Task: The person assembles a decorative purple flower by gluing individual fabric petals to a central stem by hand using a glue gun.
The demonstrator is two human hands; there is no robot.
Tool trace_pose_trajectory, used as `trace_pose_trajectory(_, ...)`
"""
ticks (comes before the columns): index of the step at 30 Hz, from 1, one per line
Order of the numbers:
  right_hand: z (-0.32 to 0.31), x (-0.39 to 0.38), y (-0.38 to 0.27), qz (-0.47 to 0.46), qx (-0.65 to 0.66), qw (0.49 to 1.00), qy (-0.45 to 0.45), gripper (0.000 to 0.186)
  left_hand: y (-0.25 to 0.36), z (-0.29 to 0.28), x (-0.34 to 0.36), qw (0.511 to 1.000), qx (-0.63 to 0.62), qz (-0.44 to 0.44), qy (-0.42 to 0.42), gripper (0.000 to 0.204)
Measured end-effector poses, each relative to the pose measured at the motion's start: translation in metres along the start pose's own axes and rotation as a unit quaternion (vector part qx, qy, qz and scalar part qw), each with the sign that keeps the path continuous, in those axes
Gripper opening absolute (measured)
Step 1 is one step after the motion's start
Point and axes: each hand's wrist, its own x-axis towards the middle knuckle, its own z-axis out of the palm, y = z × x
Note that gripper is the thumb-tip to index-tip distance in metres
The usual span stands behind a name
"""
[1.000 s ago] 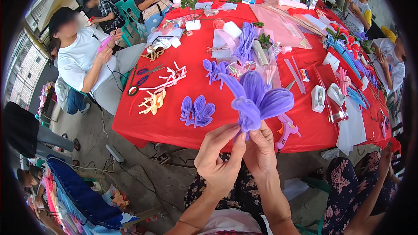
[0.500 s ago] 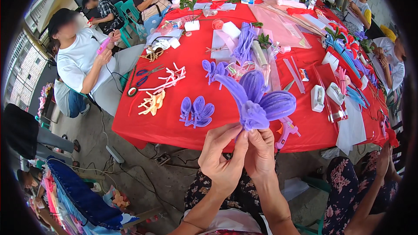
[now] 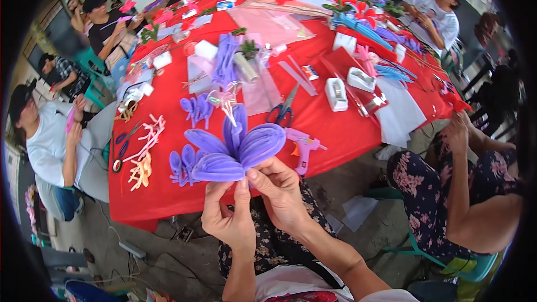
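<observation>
A purple pipe-cleaner flower (image 3: 238,140) with several wide petals is held up over the table's near edge. My left hand (image 3: 229,212) pinches its base between thumb and fingers. From the other side my right hand (image 3: 279,190) grips the same base, the two thumbs close together. The fingertips hide the underside of the flower. Just left of it on the cloth lie loose purple petals (image 3: 182,165), and more purple petal pieces (image 3: 196,110) rest behind. To the right of the flower is a pink glue gun (image 3: 305,150). Blue-handled scissors (image 3: 283,109) lie behind it.
A red-covered table (image 3: 151,204) spreads ahead. It bears purple pipe cleaners (image 3: 225,59), white tape dispensers (image 3: 337,94), pink wrapping sheets (image 3: 263,31) and orange pipe-cleaner pieces (image 3: 141,171). People sit around it; one in floral trousers (image 3: 425,207) is close on my right. A power strip (image 3: 132,249) lies on the floor.
The view has swung to the right. The flower is turned in my hands, so its petals now spread wider, and the scissors behind it show. Both hands keep their pinch.
</observation>
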Motion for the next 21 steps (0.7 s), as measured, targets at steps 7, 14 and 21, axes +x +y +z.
trace_pose_trajectory(7,-0.006,-0.012,-0.013,-0.013,0.013,1.0,0.017,0.017,0.006,0.009,-0.01,0.999,-0.016,-0.003,-0.032,0.014)
trace_pose_trajectory(14,-0.009,-0.011,-0.015,-0.019,0.004,1.0,0.012,0.018,0.011,0.013,-0.008,0.999,-0.02,0.011,-0.029,0.012)
trace_pose_trajectory(21,-0.01,-0.01,-0.017,-0.014,-0.024,1.0,0.012,0.019,0.013,0.014,-0.007,0.999,-0.018,0.006,-0.03,0.011)
